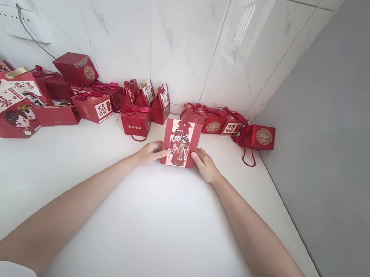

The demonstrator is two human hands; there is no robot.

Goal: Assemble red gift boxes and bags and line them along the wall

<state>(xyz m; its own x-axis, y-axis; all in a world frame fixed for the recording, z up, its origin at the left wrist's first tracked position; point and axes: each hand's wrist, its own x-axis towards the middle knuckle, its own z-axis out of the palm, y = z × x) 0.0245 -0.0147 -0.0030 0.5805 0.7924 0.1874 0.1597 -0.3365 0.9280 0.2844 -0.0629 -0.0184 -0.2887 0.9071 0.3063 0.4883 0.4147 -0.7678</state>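
Between my two hands is a red gift box (180, 149) with a pale panel of printed figures in traditional dress on its front and a red flower-shaped piece at its top. My left hand (151, 152) grips its left side, thumb on the front. On the right side, my right hand (205, 163) holds it the same way, thumb over the front edge. The fingers behind the box are hidden. Just behind and to the left stands a small red box with a cord handle (135, 122).
Red boxes with ribbons (214, 122) line the tiled wall (182, 33). At the far left lie larger red gift boxes (19, 112), and one box with a cord loop (260, 137) sits by the grey wall (342, 137). A cable (33, 35) runs from a socket strip onto the white table (167, 240).
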